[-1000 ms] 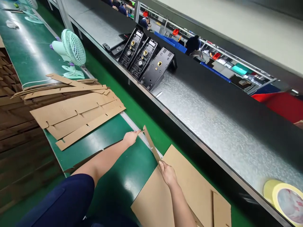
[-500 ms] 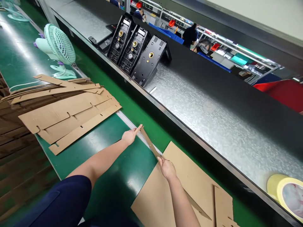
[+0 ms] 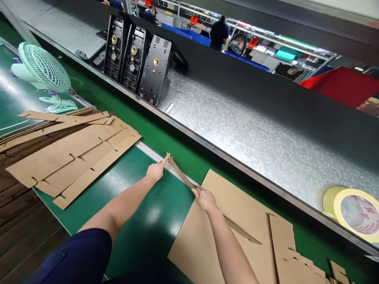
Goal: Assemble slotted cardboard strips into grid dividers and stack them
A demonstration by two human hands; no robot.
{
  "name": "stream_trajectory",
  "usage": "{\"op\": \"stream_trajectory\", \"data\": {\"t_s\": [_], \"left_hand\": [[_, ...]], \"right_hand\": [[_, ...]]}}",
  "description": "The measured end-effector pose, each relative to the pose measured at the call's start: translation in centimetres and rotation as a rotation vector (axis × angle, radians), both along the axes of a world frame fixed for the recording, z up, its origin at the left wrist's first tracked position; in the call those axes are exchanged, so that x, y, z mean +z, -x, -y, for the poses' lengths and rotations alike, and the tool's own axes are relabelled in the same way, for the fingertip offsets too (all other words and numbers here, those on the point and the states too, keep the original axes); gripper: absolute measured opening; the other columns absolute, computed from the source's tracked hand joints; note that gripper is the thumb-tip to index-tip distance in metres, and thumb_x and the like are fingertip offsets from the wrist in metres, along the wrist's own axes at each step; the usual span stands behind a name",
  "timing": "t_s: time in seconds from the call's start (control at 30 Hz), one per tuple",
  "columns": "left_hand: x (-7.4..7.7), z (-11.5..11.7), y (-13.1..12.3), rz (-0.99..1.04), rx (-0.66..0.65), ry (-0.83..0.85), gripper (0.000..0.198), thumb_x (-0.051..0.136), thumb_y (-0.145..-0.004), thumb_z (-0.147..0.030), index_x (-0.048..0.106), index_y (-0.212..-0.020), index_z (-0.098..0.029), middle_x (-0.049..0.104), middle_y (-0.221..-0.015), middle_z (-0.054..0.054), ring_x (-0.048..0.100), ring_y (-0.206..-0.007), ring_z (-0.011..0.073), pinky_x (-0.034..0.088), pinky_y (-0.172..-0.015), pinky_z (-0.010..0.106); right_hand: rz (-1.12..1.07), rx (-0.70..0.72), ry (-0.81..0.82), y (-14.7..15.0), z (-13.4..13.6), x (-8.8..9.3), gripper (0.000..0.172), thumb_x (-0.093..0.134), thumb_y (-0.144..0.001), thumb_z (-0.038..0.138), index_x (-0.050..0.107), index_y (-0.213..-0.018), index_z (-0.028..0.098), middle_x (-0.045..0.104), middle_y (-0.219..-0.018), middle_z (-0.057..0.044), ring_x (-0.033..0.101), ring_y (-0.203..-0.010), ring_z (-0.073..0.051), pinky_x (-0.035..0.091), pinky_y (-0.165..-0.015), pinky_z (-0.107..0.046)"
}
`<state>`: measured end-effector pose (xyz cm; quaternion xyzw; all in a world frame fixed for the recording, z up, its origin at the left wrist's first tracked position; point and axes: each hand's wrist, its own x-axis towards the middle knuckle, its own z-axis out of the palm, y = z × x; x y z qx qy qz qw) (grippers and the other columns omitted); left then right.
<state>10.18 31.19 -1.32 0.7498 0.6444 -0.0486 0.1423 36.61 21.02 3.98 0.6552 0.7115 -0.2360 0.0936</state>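
Observation:
A narrow cardboard flap (image 3: 180, 176) stands folded up from a flat brown cardboard sheet (image 3: 237, 221) lying on the green conveyor belt (image 3: 142, 221). My left hand (image 3: 156, 170) pinches the flap's far tip with fingers closed on it. My right hand (image 3: 204, 199) grips the same flap at its near end, where it joins the sheet. A second loose cardboard piece (image 3: 284, 244) lies on the sheet to the right.
A stack of die-cut cardboard blanks (image 3: 71, 154) lies at left, with a mint desk fan (image 3: 41, 75) behind. Black plastic housings (image 3: 133, 59) lean on the steel shelf (image 3: 251, 134). A tape roll (image 3: 355, 215) sits at right. Other people work in the background.
The folded flap has been pressed lower toward the sheet, and both hands stay on it. The view has swung to the right, so the fan and blanks sit further left.

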Motion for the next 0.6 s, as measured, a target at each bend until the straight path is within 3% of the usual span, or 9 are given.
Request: {"op": "stream_trajectory", "data": {"t_s": [0.13,0.4,0.5,0.6], "left_hand": [[0.0,0.1,-0.2,-0.012,-0.006,0.002,0.098,0.046,-0.076,-0.005,-0.013,-0.147,-0.038,0.064,-0.113,0.007,0.067,-0.087,0.0232,0.049,-0.072,0.032],[1.2,-0.6,-0.5,-0.018,0.083,0.099,0.089,0.048,-0.078,-0.011,0.0,-0.15,-0.034,0.062,-0.117,0.009,0.065,-0.095,0.0244,0.049,-0.078,0.033],[1.7,-0.1,-0.5,-0.026,0.063,0.126,0.088,0.047,-0.079,-0.012,-0.002,-0.149,-0.035,0.062,-0.119,0.01,0.065,-0.097,0.0265,0.049,-0.079,0.036],[1.6,0.7,-0.2,-0.054,0.044,0.128,0.085,0.043,-0.081,-0.016,-0.005,-0.149,-0.034,0.064,-0.115,0.011,0.066,-0.093,0.0287,0.048,-0.076,0.038]], "right_hand": [[0.056,-0.037,0.006,-0.7,-0.2,-0.4,0.062,0.012,-0.097,0.055,0.066,-0.104,0.024,0.071,-0.094,-0.007,0.065,-0.091,-0.023,0.045,-0.081,-0.034],[0.102,-0.043,0.027,-0.5,-1.0,-1.8,0.058,0.012,-0.098,0.051,0.064,-0.11,0.025,0.07,-0.096,-0.007,0.064,-0.091,-0.022,0.041,-0.088,-0.039],[0.114,-0.138,-0.039,0.0,-0.1,-2.1,0.05,0.021,-0.097,0.05,0.057,-0.123,0.025,0.063,-0.117,-0.011,0.059,-0.105,-0.025,0.037,-0.093,-0.044],[0.035,-0.184,-0.187,-1.5,2.4,-2.3,0.052,0.03,-0.095,0.055,0.047,-0.134,0.025,0.047,-0.138,-0.012,0.039,-0.128,-0.029,0.031,-0.101,-0.046]]}}
